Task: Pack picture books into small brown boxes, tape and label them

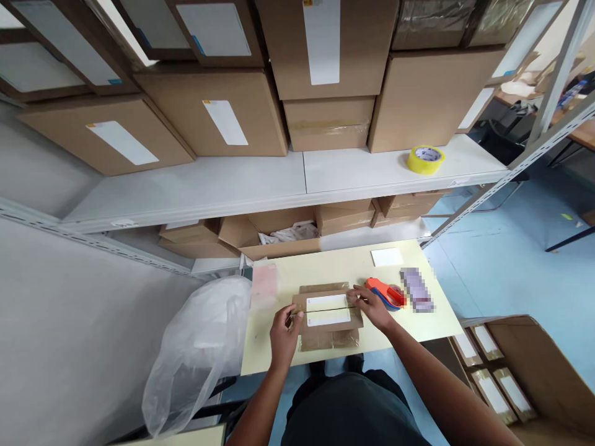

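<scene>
A small brown cardboard box lies on the cream table, two white labels on top either side of a dark lengthwise seam. Shiny taped cardboard shows beyond its near and far sides; whether it belongs to the same box, I cannot tell. My left hand grips its left end between thumb and fingers. At the far right corner, my right hand has its fingers bent on the box edge, the fingertips partly hidden. Just beyond that hand lies a red and blue tape dispenser.
A blurred purple item and a white card lie on the table. Plastic bagging hangs at left. An open carton with several labelled boxes stands right. Shelves ahead hold cartons and yellow tape.
</scene>
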Demonstrator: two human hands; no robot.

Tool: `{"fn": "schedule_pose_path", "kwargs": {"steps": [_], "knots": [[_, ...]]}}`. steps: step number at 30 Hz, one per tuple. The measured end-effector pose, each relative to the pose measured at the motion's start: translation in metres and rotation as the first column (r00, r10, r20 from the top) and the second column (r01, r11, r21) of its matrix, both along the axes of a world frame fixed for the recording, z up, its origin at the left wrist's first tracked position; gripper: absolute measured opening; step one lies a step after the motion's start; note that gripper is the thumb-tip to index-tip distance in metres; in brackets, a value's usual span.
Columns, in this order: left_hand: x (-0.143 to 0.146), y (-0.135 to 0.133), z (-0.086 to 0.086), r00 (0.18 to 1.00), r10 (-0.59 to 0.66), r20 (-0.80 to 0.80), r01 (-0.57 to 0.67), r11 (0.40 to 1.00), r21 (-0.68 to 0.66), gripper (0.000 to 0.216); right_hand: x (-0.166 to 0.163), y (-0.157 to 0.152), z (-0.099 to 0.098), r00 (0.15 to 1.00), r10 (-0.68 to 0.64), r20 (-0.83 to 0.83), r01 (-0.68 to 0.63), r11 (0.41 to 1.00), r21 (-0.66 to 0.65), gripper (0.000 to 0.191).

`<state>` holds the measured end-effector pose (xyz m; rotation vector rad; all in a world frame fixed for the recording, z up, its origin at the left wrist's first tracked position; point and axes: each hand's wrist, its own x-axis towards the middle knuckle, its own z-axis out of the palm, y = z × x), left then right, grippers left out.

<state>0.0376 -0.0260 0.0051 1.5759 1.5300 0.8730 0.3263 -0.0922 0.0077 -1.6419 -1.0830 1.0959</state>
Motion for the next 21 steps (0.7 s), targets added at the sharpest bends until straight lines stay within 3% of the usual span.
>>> {"fn": "schedule_pose_path", "kwargs": {"steps": [5,9,15,21], "knots": [[-0.001,-0.001,0.001,0.981,-0.046,-0.190,0.072,0.988,0.136,0.035,-0.023,-0.009,-0.018,0.960,-0.103,0.262,0.062,0.985,0.161,0.037],[-0.002,-0.006,-0.005,0.947,-0.100,-0.304,0.173,0.960,0.221,0.036,-0.040,-0.013,-0.032,0.923,-0.233,0.305,0.186,0.967,0.173,0.047],[-0.002,-0.012,-0.007,0.943,-0.119,-0.311,0.181,0.967,0.178,0.036,-0.044,-0.013,-0.035,0.940,-0.329,0.096,0.329,0.944,0.010,0.070],[0.007,-0.011,0.002,0.994,0.086,-0.066,-0.089,0.995,-0.051,0.034,-0.032,-0.011,-0.024,0.896,-0.344,-0.281,0.317,0.938,-0.138,0.081]]}}
